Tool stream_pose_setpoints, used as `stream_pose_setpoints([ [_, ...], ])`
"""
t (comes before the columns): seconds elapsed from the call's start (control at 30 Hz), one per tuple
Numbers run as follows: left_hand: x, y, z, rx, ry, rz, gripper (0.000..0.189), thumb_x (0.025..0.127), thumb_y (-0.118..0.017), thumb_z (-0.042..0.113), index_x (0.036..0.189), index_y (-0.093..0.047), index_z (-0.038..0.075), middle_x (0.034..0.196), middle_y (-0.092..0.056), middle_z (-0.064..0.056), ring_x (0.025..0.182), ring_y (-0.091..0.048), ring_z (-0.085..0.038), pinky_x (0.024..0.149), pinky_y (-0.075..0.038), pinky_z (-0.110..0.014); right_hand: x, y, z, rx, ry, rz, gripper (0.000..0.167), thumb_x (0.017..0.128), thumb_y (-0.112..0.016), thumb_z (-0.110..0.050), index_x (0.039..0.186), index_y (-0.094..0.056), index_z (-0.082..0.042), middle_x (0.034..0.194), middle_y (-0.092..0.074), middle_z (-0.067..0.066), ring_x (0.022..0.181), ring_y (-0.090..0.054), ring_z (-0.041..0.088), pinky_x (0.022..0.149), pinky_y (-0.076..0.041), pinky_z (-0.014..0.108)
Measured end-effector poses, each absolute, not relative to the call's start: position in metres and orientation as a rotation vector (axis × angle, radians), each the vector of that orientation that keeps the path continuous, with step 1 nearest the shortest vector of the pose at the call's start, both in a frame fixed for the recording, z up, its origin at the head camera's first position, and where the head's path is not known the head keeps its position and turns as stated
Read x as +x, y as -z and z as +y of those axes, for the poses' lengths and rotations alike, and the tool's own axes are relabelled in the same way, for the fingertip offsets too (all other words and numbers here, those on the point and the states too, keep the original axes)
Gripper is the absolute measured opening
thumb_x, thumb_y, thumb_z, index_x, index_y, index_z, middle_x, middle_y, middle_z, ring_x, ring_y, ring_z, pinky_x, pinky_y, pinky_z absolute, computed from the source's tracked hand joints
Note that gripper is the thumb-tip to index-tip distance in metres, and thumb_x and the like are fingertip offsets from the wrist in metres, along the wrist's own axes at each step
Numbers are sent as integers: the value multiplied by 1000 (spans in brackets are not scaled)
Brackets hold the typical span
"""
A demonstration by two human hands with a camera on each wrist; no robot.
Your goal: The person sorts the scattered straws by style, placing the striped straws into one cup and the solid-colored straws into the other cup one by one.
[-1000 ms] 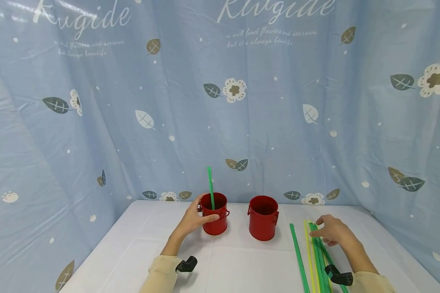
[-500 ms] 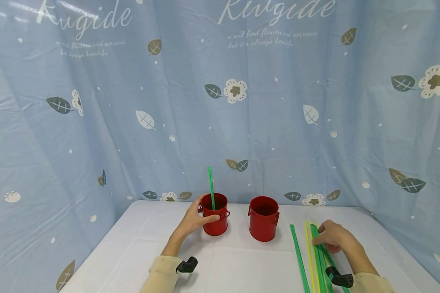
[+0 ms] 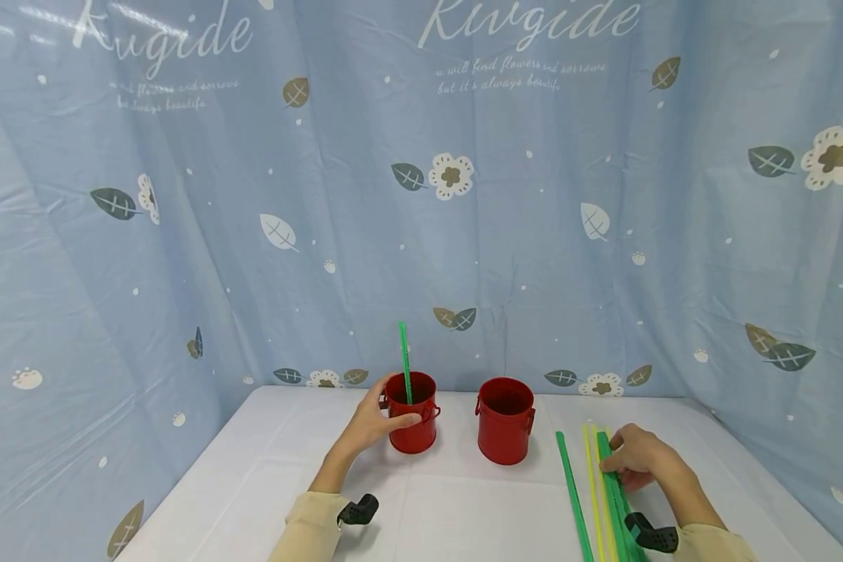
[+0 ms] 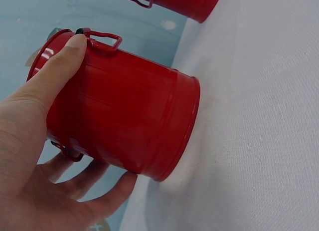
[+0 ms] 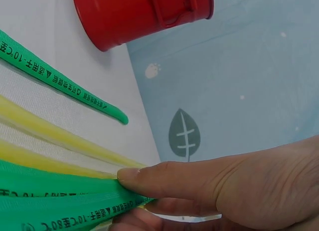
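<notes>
My left hand (image 3: pixel 371 424) grips a small red metal bucket (image 3: pixel 413 434) from its left side. In the left wrist view the thumb presses near the rim by a wire handle, and the fingers reach round the other side. One green-wrapped straw (image 3: pixel 404 355) leans upright inside this bucket. Over on the right, my right hand (image 3: pixel 639 458) pinches several green-wrapped straws (image 5: pixel 75 209) near their far ends. Its thumb lies on top of the bunch, and the fingers go underneath. Beside them are yellow straws (image 5: pixel 55 131). Printed text runs along the green wrappers.
A second red bucket (image 3: pixel 503 433) stands between the held bucket and the straws. One separate green-wrapped straw (image 3: pixel 571 488) lies left of the yellow ones. A white cloth (image 3: pixel 464 515) covers the table, and a blue patterned curtain (image 3: pixel 365 265) hangs behind it.
My right hand has come down onto the green straws and now pinches them. A green straw that lay slanted to the right is drawn in with the others. The left hand stays put.
</notes>
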State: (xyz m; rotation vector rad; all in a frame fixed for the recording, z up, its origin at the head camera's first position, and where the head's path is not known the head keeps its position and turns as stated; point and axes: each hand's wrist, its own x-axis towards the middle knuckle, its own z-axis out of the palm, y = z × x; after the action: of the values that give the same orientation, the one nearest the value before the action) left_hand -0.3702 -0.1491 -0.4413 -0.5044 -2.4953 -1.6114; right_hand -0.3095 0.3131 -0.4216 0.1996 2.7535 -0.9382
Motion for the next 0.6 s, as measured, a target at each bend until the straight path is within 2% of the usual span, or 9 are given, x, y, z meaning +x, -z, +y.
stream_pose_setpoints([
  [0.6, -370, 442, -149, -512, 1603, -2489, 87, 78, -83, 35, 149, -36, 20, 142, -51, -5, 126, -49, -27, 98, -51, -47, -310, 420, 314, 202, 941, 2773, 50, 81, -75, -10, 116, -51, 17, 69, -59, 10, 57, -62, 16, 54, -57, 28],
])
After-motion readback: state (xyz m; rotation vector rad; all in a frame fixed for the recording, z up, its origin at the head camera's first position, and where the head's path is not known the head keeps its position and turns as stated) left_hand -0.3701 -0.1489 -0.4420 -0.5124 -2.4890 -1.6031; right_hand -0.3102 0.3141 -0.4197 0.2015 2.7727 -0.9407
